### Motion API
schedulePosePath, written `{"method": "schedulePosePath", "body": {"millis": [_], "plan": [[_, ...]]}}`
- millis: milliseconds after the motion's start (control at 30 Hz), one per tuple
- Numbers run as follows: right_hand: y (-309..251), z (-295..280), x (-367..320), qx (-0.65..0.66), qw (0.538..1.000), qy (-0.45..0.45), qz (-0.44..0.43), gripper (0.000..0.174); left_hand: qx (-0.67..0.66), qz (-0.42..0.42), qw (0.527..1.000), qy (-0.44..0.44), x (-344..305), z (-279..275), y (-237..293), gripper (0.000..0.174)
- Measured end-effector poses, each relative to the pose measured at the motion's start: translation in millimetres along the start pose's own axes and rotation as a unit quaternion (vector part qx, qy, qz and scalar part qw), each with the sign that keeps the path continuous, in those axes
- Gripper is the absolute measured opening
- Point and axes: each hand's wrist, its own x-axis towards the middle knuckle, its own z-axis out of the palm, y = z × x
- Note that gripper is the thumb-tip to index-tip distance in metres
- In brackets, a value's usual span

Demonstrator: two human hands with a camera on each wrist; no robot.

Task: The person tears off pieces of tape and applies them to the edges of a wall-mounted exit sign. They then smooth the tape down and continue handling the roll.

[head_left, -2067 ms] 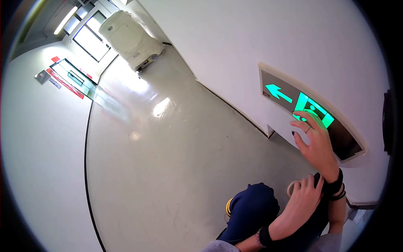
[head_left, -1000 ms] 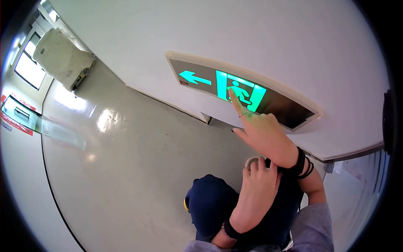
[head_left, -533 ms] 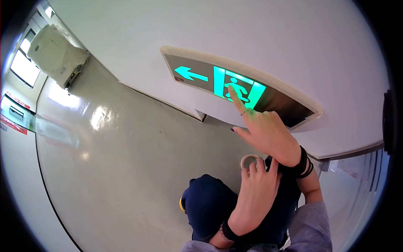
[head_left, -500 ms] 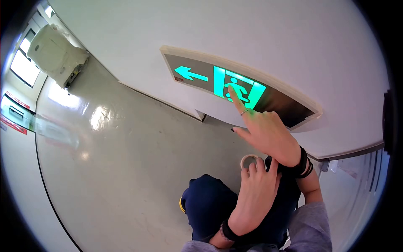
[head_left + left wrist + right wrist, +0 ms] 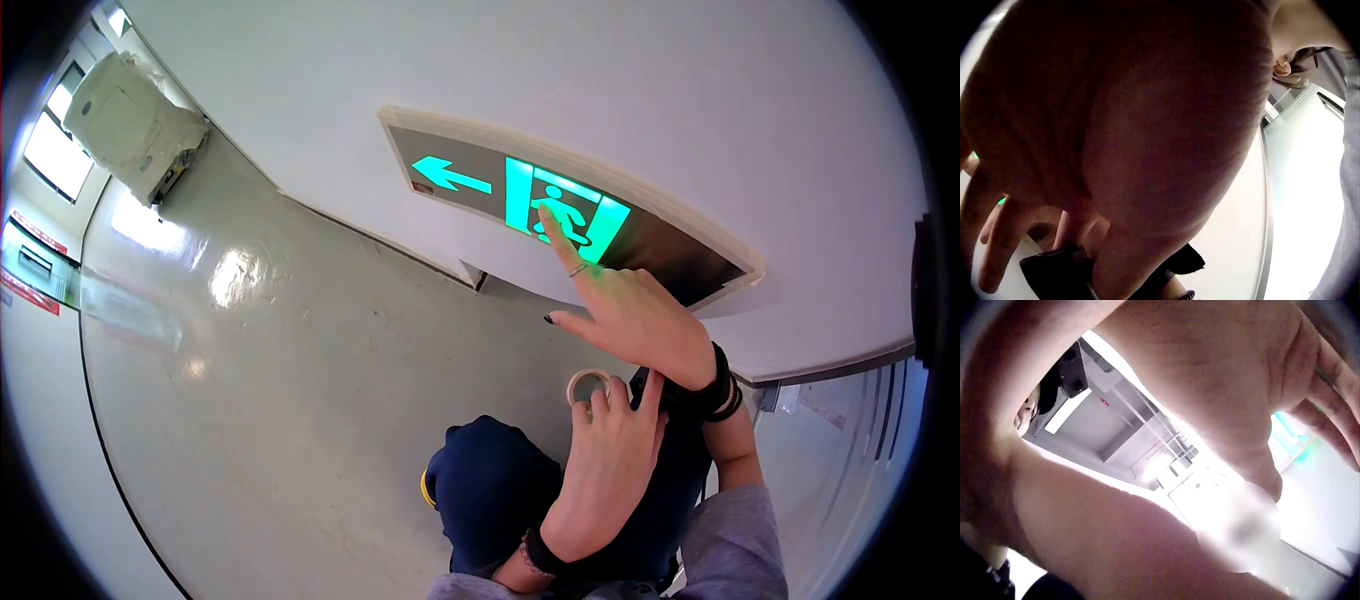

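Note:
My right hand (image 5: 640, 310) stretches its index finger onto the running figure of a lit exit sign (image 5: 560, 212), thumb held out to the left. In the right wrist view its fingers (image 5: 1329, 403) reach toward the sign's green glow. The sign sits in the wall, with pale tape round its border and a green arrow at left. Below, my left hand (image 5: 610, 455) bends its fingers over a roll of tape (image 5: 574, 385), its index finger close to the black band (image 5: 712, 395) on my right wrist. The roll is partly hidden by the fingers.
The white wall (image 5: 780, 130) ends in a lower edge beneath the sign. A dark blue trousered knee (image 5: 495, 490) is below the hands. The shiny grey floor (image 5: 330, 400) runs to a pale wrapped machine (image 5: 130, 125) at the far left. Glass (image 5: 850, 440) is at right.
The head view has swung right. My right hand went from bent fingers before the sign to an index finger on its figure. During the last half second almost nothing moved.

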Motion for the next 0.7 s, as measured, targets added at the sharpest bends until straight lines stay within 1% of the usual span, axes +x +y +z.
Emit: {"method": "schedulePosePath", "body": {"millis": [33, 100, 300, 333, 400, 533, 600, 700], "plan": [[-0.7, -1.6, -0.1, -0.001, 1.000, 0.000, 0.000, 0.093, 0.000, 0.000, 1.000, 0.001, 0.1, 0.9, -0.1, 0.038], [-2.9, -6.4, 0.1, -0.001, 0.999, -0.039, 0.022, 0.093, 0.000, 0.004, 1.000, 0.006, 0.1, 3.3, -0.4, 0.039], [-2.4, -10.4, 0.2, 0.006, 0.998, -0.055, 0.028, 0.092, 0.003, 0.002, 1.000, 0.003, 1.2, 3.5, 2.8, 0.040], [-0.6, -8.4, -0.5, 0.007, 0.998, -0.056, 0.028, 0.092, 0.003, 0.002, 1.000, 0.002, 1.2, 4.0, 3.0, 0.040], [4.4, -3.2, -1.9, 0.017, 1.000, -0.023, 0.010, 0.093, 0.009, 0.005, 1.000, 0.008, 1.3, 4.8, 3.3, 0.040], [3.6, -3.7, -1.2, 0.019, 0.999, -0.038, 0.024, 0.094, 0.005, 0.002, 1.000, 0.007, 2.0, 5.4, 4.1, 0.040], [5.4, -1.3, -1.1, 0.020, 0.999, -0.024, 0.013, 0.094, 0.003, 0.003, 1.000, 0.010, 2.1, 5.9, 4.1, 0.040], [3.4, -4.5, -0.1, 0.004, 0.999, -0.033, 0.004, 0.092, 0.006, 0.000, 1.000, 0.005, 2.4, 6.5, 4.5, 0.040]]}}
